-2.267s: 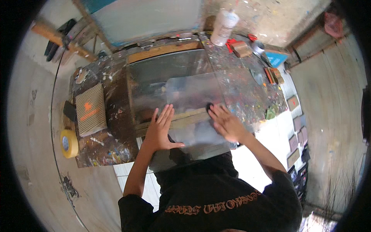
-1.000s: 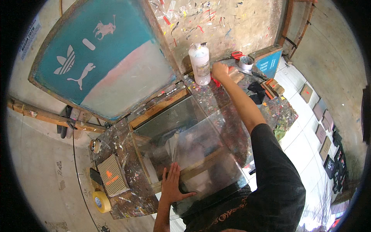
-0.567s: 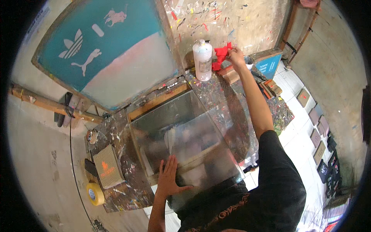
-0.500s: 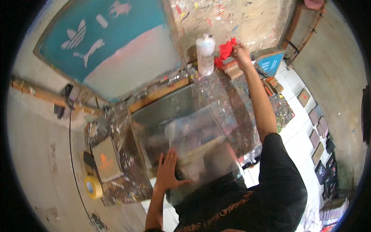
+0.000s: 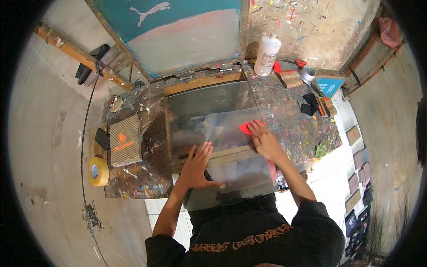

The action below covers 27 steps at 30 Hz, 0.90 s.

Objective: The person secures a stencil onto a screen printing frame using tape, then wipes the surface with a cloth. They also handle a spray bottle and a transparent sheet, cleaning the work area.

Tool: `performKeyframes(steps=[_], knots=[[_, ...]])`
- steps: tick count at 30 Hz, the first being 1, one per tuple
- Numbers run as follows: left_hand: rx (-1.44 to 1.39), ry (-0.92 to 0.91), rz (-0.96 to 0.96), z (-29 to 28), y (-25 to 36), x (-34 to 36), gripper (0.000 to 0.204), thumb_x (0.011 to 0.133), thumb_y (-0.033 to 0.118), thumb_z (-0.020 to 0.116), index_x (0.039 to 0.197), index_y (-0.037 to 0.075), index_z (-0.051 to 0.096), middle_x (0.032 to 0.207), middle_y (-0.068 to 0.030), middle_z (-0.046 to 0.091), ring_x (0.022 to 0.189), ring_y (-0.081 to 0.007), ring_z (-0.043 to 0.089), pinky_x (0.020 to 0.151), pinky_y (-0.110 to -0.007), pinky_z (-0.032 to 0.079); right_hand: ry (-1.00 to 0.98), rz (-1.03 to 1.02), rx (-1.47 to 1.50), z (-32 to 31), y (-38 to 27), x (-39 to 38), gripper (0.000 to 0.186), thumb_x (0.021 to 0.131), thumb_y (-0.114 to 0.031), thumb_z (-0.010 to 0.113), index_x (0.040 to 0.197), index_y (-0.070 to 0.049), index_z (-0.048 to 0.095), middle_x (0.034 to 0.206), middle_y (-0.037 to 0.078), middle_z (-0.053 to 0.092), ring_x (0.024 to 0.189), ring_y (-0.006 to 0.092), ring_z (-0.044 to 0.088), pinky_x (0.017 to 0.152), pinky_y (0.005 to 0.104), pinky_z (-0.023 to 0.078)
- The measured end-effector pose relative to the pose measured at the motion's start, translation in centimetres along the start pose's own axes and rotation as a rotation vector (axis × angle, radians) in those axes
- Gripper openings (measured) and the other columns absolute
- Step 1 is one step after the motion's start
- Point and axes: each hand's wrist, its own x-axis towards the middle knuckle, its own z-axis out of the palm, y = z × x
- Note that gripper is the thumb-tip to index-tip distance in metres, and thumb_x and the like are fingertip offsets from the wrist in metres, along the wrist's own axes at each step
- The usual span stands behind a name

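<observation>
A clear, flexible-looking sheet (image 5: 242,171) lies over a glass pane (image 5: 207,102) set in a wooden frame (image 5: 202,83) on the paint-spattered table, and it overhangs the near edge. Flat on the sheet's left part rests my left hand (image 5: 195,169), fingers spread and thumb out to the right. My right hand (image 5: 266,141) presses a crumpled red cloth (image 5: 244,129) against the right part of the sheet. Most of the cloth is hidden beneath its fingers.
A white bottle (image 5: 267,58) stands at the back right, near a grey tape roll (image 5: 307,73) and a black cloth (image 5: 308,106). On the left are a ribbed board with an orange print (image 5: 125,142) and a yellow tape roll (image 5: 99,171). A large blue-and-white screen (image 5: 182,44) leans behind.
My right hand has brought the red cloth from beside the bottle down onto the clear sheet. My left hand stays on the sheet. The view has shifted.
</observation>
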Motion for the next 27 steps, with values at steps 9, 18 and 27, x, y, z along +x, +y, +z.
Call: performKeyframes(steps=[9,18,27], knots=[[0.04,0.016,0.017,0.4,-0.4,-0.1,0.144,0.064,0.095,0.061,0.155,-0.011,0.028,0.165,-0.0259,0.027,0.157,-0.034,0.021,0.127,-0.054,0.01,-0.211,-0.09,-0.048,5.3,-7.2,2.9,0.06,0.108,-0.035,0.039,0.155,0.002,0.038,0.163,0.023,0.034,0.155,0.0362,0.025,0.128,0.0476,0.015],[0.002,0.05,0.023,0.5,-0.4,0.0,0.144,0.064,0.094,0.063,0.155,-0.012,0.028,0.164,-0.0284,0.027,0.157,-0.036,0.021,0.127,-0.055,0.011,-0.088,-0.089,-0.144,4.2,-4.0,3.2,0.058,0.108,-0.038,0.041,0.153,-0.002,0.044,0.161,0.02,0.04,0.153,0.0371,0.03,0.127,0.0525,0.017],[-0.033,0.065,0.035,0.5,-0.3,-0.1,0.142,0.065,0.092,0.065,0.155,-0.011,0.027,0.164,-0.0275,0.027,0.156,-0.0375,0.02,0.126,-0.057,0.011,-0.087,0.082,-0.044,0.7,-4.6,-3.7,0.064,0.106,-0.042,0.046,0.158,-0.007,0.038,0.165,0.015,0.034,0.156,0.0325,0.025,0.128,0.0501,0.015]])
